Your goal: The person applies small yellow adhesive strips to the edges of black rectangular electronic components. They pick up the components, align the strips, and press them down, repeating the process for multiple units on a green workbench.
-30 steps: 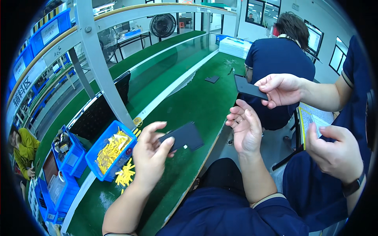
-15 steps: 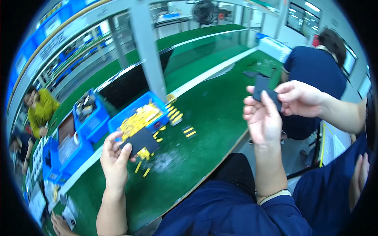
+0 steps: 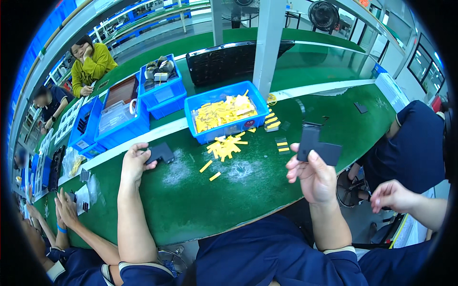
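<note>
My left hand (image 3: 133, 164) pinches the edge of a flat black plate (image 3: 161, 152) with a small notch, held over the green table. To the right, my right hand (image 3: 318, 183) grips flat black L-shaped plates (image 3: 329, 151), which look stacked, between thumb and fingers. How many it holds, I cannot tell. Between my hands, a heap of short yellow strips (image 3: 224, 147) lies on the table, with two loose ones nearer me. Behind the heap stands a blue bin (image 3: 226, 129) full of yellow strips. Another person's hand (image 3: 393, 196) hovers at the right, apart from my plates.
More blue bins (image 3: 164, 95) stand at the left, one holding clear plastic pieces. A grey post (image 3: 268, 52) rises behind the strip bin. Co-workers sit on both sides, and another person's hands (image 3: 67, 209) rest at the left. A small black piece (image 3: 360, 107) lies far right.
The view has turned, shifting the bins rightward in the picture. The other person's hand has let go of the black plates in my right hand and drawn away. My left hand still holds its plate.
</note>
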A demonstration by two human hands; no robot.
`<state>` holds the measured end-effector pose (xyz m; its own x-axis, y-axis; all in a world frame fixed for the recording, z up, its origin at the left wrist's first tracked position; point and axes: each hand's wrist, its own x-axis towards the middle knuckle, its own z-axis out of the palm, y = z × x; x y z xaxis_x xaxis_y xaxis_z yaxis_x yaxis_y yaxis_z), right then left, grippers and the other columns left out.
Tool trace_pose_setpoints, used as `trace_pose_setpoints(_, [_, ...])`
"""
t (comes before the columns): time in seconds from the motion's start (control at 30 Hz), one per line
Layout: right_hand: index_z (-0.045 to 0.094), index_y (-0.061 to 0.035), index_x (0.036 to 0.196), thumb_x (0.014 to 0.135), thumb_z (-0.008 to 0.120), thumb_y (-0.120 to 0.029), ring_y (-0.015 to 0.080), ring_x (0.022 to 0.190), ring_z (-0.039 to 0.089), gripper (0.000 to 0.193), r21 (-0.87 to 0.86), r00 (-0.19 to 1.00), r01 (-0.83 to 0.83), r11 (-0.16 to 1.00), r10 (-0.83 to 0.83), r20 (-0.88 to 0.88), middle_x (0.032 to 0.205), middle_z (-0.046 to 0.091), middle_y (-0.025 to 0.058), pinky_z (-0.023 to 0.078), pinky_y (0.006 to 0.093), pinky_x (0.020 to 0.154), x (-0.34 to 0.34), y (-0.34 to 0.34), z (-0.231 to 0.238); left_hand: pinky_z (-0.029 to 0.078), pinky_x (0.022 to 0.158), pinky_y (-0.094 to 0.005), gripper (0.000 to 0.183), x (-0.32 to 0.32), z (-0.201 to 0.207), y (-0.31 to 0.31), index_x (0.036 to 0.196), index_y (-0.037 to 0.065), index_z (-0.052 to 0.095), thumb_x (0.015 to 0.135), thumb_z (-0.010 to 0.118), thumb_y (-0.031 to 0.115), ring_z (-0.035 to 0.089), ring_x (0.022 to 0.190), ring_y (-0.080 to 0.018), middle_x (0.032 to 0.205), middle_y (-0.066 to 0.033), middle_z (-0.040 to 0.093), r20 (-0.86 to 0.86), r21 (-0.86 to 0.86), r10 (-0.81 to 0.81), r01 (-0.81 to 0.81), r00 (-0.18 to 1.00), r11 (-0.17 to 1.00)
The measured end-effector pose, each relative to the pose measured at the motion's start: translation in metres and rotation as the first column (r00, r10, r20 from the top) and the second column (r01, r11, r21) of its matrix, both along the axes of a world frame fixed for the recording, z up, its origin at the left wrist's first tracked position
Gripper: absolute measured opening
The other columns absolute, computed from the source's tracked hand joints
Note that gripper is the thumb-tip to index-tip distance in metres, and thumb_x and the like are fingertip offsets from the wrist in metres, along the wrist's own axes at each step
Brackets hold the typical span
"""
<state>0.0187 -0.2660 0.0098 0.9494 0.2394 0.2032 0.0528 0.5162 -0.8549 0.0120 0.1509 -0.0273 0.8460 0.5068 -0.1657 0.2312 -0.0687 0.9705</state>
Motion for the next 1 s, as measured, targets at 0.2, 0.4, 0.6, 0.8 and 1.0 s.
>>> trace_pose_setpoints(0.2, [0.054, 0.0088, 0.116, 0.095, 0.052, -0.025, 0.0198, 0.07, 0.066, 0.04, 0.001, 0.99, -0.131, 0.991, 0.131, -0.054, 0.086, 0.066, 0.0169, 0.055, 0.0289, 0.061, 0.002, 0.011, -0.007, 0.05, 0.078, -0.0384, 0.039, -0.009, 0.014, -0.024, 0.111, -0.003, 0.057, 0.078, 0.07, 0.014, 0.061, 0.089, -0.0312, 0.097, -0.0173, 0.061, 0.022, 0.999, -0.007, -0.022, 1.0, 0.024])
trace_pose_setpoints(0.4, [0.054, 0.0081, 0.115, 0.095, 0.051, -0.026, 0.0209, 0.071, 0.066, 0.04, 0.053, 0.968, -0.213, 0.976, 0.218, -0.122, 0.087, 0.065, 0.0173, 0.055, 0.0305, 0.062, -0.001, 0.028, -0.008, 0.045, 0.088, -0.0272, 0.036, 0.006, 0.071, -0.176, 0.123, -0.002, 0.054, 0.09, 0.059, 0.014, 0.059, 0.099, -0.0149, 0.109, -0.0091, 0.062, 0.244, 0.092, -0.712, 0.716, 0.658, 0.692])
trace_pose_setpoints(0.6, [0.057, 0.0059, 0.105, 0.093, 0.054, -0.028, 0.0235, 0.072, 0.066, 0.036, -0.113, 0.943, -0.228, 0.967, 0.191, -0.271, 0.088, 0.065, 0.0185, 0.055, 0.0318, 0.063, -0.002, 0.013, -0.018, 0.045, 0.067, -0.023, 0.016, 0.031, 0.05, -0.247, 0.1, -0.001, 0.058, 0.093, 0.057, 0.013, 0.053, 0.073, -0.0055, 0.084, -0.002, 0.062, 0.439, -0.159, -0.654, 0.77, 0.616, 0.618])
trace_pose_setpoints(0.8, [0.061, 0.0023, 0.104, 0.084, 0.066, -0.007, 0.0129, 0.085, 0.059, 0.022, -0.267, 0.88, 0.451, 0.852, -0.376, 0.29, 0.097, 0.06, 0.007, 0.048, 0.0259, 0.079, 0.01, -0.012, -0.001, 0.045, 0.065, -0.0216, 0.017, 0.036, 0.036, -0.251, 0.102, -0.001, 0.057, 0.091, 0.058, 0.011, 0.054, 0.07, -0.0039, 0.077, -0.0009, 0.062, 0.335, 0.034, -0.749, 0.787, 0.571, 0.616])
trace_pose_setpoints(1.0, [0.066, 0.0018, 0.087, 0.085, 0.066, -0.007, 0.0095, 0.071, 0.059, 0.009, -0.394, 0.907, 0.419, 0.818, -0.351, 0.234, 0.078, 0.062, 0.0038, 0.048, 0.0228, 0.068, 0.015, -0.012, 0.004, 0.042, 0.068, -0.0188, 0.025, 0.026, 0.055, -0.247, 0.111, 0.0, 0.053, 0.089, 0.06, 0.008, 0.053, 0.073, -0.0024, 0.08, -0.0005, 0.063, 0.146, 0.191, -0.833, 0.811, 0.534, 0.553])
